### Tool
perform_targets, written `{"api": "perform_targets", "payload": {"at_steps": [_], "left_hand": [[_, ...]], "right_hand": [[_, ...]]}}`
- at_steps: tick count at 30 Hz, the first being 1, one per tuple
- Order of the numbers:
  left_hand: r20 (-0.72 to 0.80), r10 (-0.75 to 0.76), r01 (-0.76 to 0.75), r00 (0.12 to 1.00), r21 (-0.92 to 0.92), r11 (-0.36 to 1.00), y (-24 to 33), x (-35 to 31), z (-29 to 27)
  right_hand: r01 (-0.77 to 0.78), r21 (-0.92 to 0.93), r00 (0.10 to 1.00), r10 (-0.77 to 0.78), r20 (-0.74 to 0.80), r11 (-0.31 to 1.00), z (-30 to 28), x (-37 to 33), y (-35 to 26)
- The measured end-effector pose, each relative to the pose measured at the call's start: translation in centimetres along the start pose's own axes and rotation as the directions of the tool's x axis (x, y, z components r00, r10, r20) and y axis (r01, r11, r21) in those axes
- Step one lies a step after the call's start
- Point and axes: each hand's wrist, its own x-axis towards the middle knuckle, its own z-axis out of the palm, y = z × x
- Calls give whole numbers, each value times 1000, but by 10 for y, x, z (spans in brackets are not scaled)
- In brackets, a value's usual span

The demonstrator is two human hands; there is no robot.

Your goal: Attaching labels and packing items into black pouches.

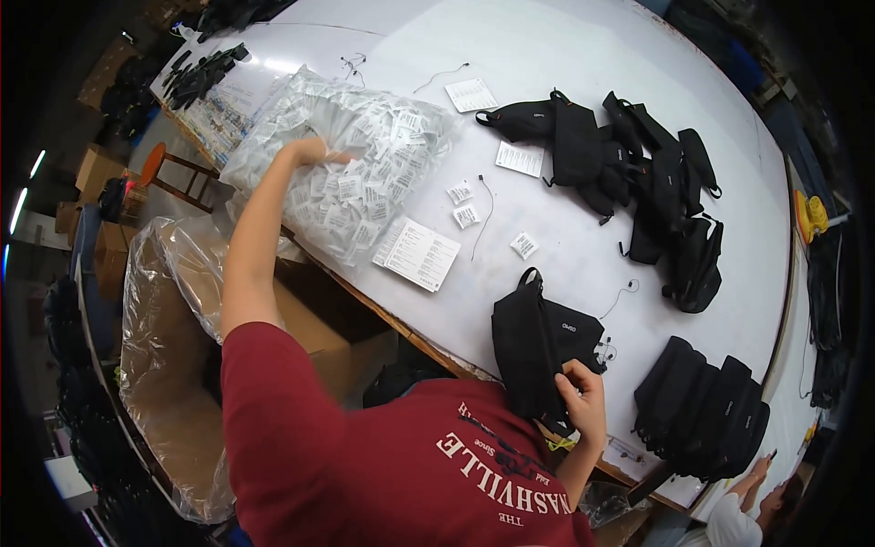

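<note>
My left hand (314, 152) reaches into the mouth of a large clear plastic bag (251, 169) filled with small white desiccant sachets (351, 189). Its fingers are partly hidden among the plastic and sachets, so their grip does not show. At the table's near edge, my right hand (581, 394) is closed on the side of a black fabric pouch (529, 351), thumb on top. That pouch has a loop at its upper end. Loose sachets (467, 216) lie between the bag and the pouch, beside a printed leaflet (417, 254).
Several black pouches (576, 146) lie heaped at the far right, and a neat row of black pouches (702, 407) sits at the near right. Thin black cords (485, 214) are scattered on the white table (410, 55). A plastic-lined carton (169, 365) stands left. Another person (738, 520) works at lower right.
</note>
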Motion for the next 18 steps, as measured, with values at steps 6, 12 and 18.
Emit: {"api": "perform_targets", "payload": {"at_steps": [6, 12, 18], "left_hand": [[-294, 54, -152, 954, -322, 934, 8, -4, 25], [-829, -205, -315, 520, -409, 857, -18, 9, 38], [-812, -534, -572, 234, -559, 600, -29, 6, 10]], "right_hand": [[14, 14, 999, -13, -44, 1000, 2, -2, 5], [39, -12, 998, -39, -47, 999, -5, 1, 2], [59, -20, 996, -61, -65, 998, -14, -7, 3]]}}
